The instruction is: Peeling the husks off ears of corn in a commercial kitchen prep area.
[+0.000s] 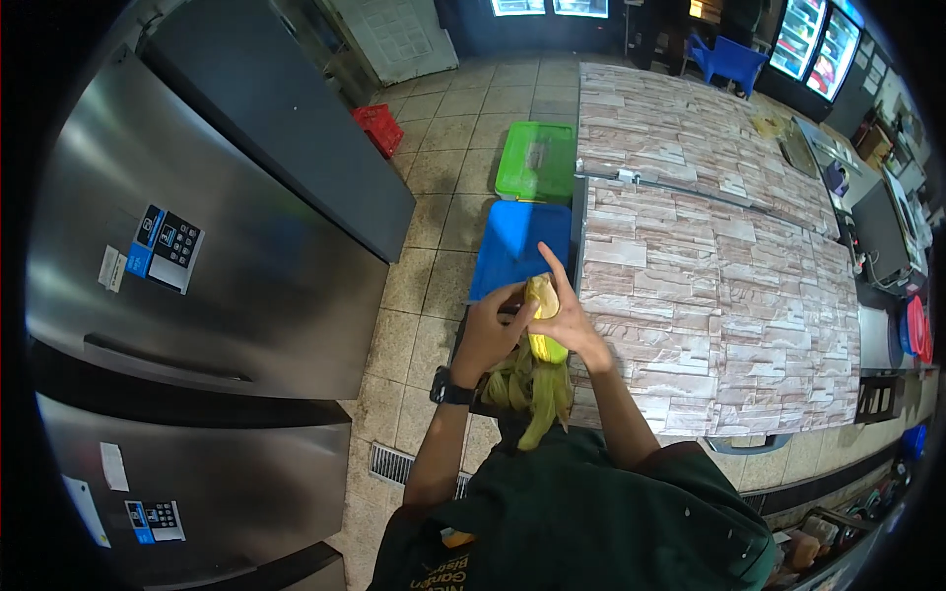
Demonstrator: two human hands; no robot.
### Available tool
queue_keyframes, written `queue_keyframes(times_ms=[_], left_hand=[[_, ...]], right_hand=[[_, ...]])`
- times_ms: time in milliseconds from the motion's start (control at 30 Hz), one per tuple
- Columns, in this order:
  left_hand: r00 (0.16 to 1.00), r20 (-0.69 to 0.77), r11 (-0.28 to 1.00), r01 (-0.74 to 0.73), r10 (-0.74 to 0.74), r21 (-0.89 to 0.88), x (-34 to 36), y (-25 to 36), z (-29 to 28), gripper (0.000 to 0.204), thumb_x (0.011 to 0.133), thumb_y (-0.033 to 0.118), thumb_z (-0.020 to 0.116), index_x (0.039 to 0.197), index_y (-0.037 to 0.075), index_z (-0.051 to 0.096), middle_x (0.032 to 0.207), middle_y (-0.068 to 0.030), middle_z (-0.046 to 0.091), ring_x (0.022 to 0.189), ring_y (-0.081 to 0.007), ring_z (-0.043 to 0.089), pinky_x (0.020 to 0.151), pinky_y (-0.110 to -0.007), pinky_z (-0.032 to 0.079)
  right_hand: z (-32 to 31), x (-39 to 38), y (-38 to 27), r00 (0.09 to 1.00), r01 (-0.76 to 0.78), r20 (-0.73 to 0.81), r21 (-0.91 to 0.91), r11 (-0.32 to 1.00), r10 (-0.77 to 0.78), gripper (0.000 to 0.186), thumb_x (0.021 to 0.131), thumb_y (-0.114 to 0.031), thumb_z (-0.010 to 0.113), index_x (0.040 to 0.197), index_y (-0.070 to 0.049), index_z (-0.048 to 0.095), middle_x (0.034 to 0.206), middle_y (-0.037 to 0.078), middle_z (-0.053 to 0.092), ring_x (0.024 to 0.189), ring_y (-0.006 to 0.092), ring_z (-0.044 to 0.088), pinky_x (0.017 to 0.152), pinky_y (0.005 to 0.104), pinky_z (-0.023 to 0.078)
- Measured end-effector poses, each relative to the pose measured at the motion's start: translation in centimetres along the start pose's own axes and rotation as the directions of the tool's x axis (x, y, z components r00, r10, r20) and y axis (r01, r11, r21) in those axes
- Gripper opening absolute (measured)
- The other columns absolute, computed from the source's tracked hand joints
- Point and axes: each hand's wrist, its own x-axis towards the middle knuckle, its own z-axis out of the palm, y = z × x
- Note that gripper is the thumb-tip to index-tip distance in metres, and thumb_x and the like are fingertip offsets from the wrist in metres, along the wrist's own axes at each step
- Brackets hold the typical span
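Note:
An ear of corn (pixel 549 347) is held between my two hands over the left edge of the table, its pale end upward and yellow showing below. My left hand (pixel 485 335), with a dark watch at the wrist, pinches near its upper end. My right hand (pixel 572 323) wraps its side, thumb across the front and one finger stretched out away from it. Limp green husk leaves (pixel 544 404) hang below the ear toward my body. More husks (pixel 507 384) show beneath my left hand; what they rest on is mostly hidden.
To the right lies a wide table (pixel 670 286) with a stone-pattern top. Along its left side stand a blue lid (pixel 512 231) and a green-lidded bin (pixel 532 163). Steel fridges (pixel 217 246) line the left. A red crate (pixel 379 128) sits on the tiled floor.

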Motion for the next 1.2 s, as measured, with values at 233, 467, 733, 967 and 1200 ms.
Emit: queue_keyframes(times_ms=[233,467,733,967,1200], left_hand=[[0.984,-0.032,0.976,-0.172,0.178,0.136,1.3,-0.4,-3.6,0.024,0.088,0.021,0.07,0.099,0.0,0.072,0.091,-0.0117,0.07,0.077,-0.0173,0.068,0.064,-0.028,0.052],[0.969,-0.133,0.969,-0.183,0.206,0.166,1.9,-1.6,-5.0,0.021,0.095,0.014,0.061,0.094,-0.006,0.07,0.081,-0.009,0.07,0.075,-0.0102,0.065,0.063,-0.025,0.049],[0.943,0.034,0.501,0.206,-0.331,-0.841,3.4,-6.1,-5.7,0.022,0.101,0.02,0.053,0.108,0.001,0.062,0.1,-0.0015,0.063,0.094,-0.0086,0.058,0.085,-0.024,0.047],[0.958,-0.078,0.584,0.102,-0.275,-0.805,3.8,-3.1,-5.6,0.021,0.107,0.023,0.037,0.107,0.006,0.049,0.101,-0.0082,0.062,0.1,-0.0155,0.055,0.092,-0.029,0.044],[0.997,-0.081,0.723,-0.058,0.003,-0.688,1.9,-3.9,-5.5,0.024,0.107,0.03,0.037,0.093,0.011,0.044,0.075,0.0015,0.038,0.071,-0.011,0.039,0.076,-0.026,0.037]], right_hand=[[2.2,1.8,-2.2,0.978,-0.16,0.143,0.053,0.986,0.151,0.113,0.065,0.008,0.076,0.156,-0.016,0.013,0.102,0.004,0.052,0.093,0.0157,0.053,0.085,0.0271,0.047],[4.8,2.8,-0.4,0.987,-0.096,0.137,0.079,0.992,0.084,0.103,0.069,-0.003,0.084,0.153,-0.009,0.023,0.106,0.005,0.058,0.096,0.0138,0.057,0.088,0.0257,0.047],[10.3,2.3,1.7,0.928,-0.007,-0.369,0.125,0.992,0.053,0.042,0.09,-0.008,0.068,0.128,0.004,0.052,0.115,0.009,0.064,0.101,0.0138,0.061,0.089,0.0271,0.048],[11.4,3.5,4.0,0.811,0.001,-0.573,0.205,0.979,0.12,0.041,0.101,-0.027,0.052,0.13,0.002,0.051,0.116,0.01,0.061,0.102,0.0158,0.058,0.089,0.0293,0.048],[7.1,7.7,4.6,0.651,-0.132,-0.543,0.607,0.783,0.53,0.04,0.102,-0.038,0.044,0.101,-0.001,0.059,0.083,0.011,0.064,0.068,0.022,0.062,0.061,0.0363,0.053]])
